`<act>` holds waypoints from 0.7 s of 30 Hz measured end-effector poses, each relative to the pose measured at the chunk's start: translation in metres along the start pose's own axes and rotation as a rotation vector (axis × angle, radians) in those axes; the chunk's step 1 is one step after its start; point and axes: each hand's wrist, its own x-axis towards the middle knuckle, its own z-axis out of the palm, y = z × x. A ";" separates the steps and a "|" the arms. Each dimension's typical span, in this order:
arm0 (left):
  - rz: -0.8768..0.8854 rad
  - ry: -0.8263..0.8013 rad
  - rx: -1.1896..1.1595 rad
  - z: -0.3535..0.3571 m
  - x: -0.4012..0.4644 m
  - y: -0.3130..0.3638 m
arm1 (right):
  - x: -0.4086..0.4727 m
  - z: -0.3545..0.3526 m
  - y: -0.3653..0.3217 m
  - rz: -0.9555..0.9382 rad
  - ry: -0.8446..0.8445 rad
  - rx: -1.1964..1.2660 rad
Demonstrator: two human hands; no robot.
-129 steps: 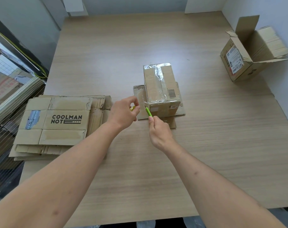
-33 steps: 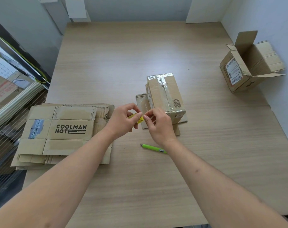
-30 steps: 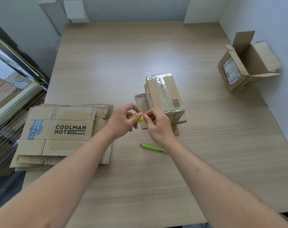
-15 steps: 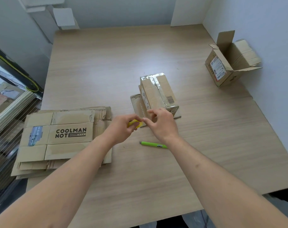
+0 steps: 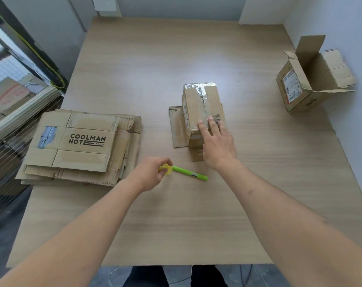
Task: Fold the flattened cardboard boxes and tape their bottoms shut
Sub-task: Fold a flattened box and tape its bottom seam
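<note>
The big wooden counter [image 5: 147, 65] holds a stack of flat boxes [image 5: 76, 146] near its left edge. An open box [image 5: 306, 83] lies by the right edge. In the middle stands the taped box [image 5: 198, 108], bottom up. The right hand [image 5: 217, 146] lies on its near end, fingers spread flat. The left hand [image 5: 150, 174] pinches a small yellow tape roll [image 5: 165, 169], just beside a green pen [image 5: 189, 173].

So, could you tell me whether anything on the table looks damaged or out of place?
The open box at the far right lies tipped on its side, with a torn flap edge. The flattened stack on the left has ragged edges. Nothing looks spilled.
</note>
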 end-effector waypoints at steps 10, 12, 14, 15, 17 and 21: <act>-0.082 -0.119 0.075 0.020 -0.033 -0.010 | -0.011 0.009 0.018 -0.108 0.132 -0.029; -0.096 -0.142 0.090 0.024 -0.035 -0.014 | -0.010 0.012 0.021 -0.127 0.127 -0.009; -0.091 -0.139 0.075 0.025 -0.033 -0.014 | -0.008 0.013 0.021 -0.126 0.087 0.044; -0.079 -0.121 0.067 0.023 -0.030 -0.013 | -0.006 0.012 0.020 -0.120 0.074 0.065; -0.044 -0.051 0.060 0.018 -0.020 -0.005 | -0.005 0.012 0.018 -0.113 0.066 0.089; 0.037 0.171 0.072 -0.004 0.015 0.024 | -0.005 0.010 0.017 -0.102 0.050 0.139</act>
